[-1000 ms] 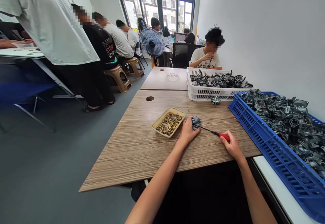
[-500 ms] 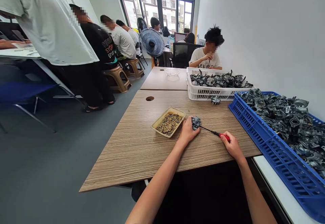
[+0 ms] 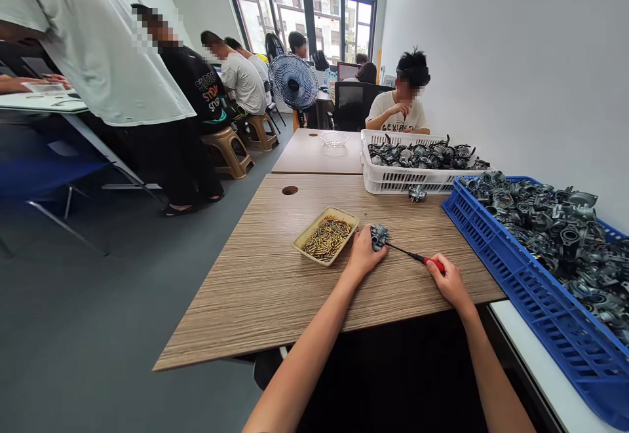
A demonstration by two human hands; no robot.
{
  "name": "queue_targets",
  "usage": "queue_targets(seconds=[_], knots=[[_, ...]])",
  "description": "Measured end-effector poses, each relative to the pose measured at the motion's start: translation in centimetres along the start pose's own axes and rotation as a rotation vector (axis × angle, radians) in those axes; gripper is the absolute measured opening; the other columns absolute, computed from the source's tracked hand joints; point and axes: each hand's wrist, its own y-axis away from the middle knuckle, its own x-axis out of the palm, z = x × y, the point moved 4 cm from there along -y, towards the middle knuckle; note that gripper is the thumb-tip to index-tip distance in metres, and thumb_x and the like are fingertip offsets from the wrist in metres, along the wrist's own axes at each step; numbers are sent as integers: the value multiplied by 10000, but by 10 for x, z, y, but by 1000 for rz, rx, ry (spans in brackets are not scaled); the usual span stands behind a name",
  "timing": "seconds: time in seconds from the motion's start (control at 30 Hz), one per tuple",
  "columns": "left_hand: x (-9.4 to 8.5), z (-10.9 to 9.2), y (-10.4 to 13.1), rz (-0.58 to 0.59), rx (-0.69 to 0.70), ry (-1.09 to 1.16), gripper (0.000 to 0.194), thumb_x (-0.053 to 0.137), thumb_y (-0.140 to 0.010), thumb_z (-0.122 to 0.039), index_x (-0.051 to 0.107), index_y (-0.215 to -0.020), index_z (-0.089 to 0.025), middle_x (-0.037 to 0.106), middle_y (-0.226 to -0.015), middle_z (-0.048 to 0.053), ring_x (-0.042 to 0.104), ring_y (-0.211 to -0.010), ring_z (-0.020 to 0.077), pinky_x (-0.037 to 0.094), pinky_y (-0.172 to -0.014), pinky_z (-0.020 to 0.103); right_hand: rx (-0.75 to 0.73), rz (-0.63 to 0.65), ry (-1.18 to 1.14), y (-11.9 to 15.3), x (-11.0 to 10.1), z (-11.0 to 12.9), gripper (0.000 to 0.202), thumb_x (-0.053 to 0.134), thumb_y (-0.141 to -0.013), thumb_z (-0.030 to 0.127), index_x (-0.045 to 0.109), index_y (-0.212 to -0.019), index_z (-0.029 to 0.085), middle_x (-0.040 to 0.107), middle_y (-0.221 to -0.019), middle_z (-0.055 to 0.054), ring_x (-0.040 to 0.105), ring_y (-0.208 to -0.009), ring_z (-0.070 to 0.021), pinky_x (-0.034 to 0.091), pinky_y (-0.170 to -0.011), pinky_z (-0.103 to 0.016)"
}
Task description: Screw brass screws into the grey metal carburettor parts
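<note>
My left hand (image 3: 364, 254) is closed around a small grey metal carburetor (image 3: 379, 236) on the wood-grain table (image 3: 255, 289). In my right hand (image 3: 448, 280) is a screwdriver (image 3: 413, 255) with a red and black handle, its fingers wrapped round the grip. The dark shaft points left and its tip meets the right side of the carburetor; the exact contact point is too small to make out. Just left of my left hand stands a beige tub (image 3: 301, 247) full of small brass-coloured parts (image 3: 327, 240).
A blue crate (image 3: 476, 243) heaped with carburetors stands at the right. Behind it is a white basket (image 3: 393, 181) of similar parts, with one loose carburetor (image 3: 417, 193) in front. A co-worker (image 3: 400, 105) sits across; a fan (image 3: 293, 82) stands further back.
My hands, the carburetor and the screwdriver look nearly unchanged. At the left, the standing person in white has leaned slightly to the right.
</note>
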Motion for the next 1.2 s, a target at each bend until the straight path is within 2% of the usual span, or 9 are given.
queue_targets(seconds=[0.37, 1.2], knots=[[0, 0, 0, 12, 0, -3, 524, 712, -778, -288, 489, -1244, -204, 678, -1177, 102, 643, -1138, 290, 469, -1051, 446, 2, -7, -16, 0, 0, 1, 419, 487, -964, 612, 536, -782, 238, 509, -671, 17, 496, -646, -181, 389, -642, -298], [1, 2, -1, -5, 8, -34, 548, 725, -766, -304, 501, -1259, -216, 677, -1169, 94, 638, -1115, 294, 485, -1031, 453, -8, -21, -7, 0, 0, 1, 457, 480, -960, 638, 534, -765, 229, 493, -654, 21, 451, -618, -164, 355, -614, -292]])
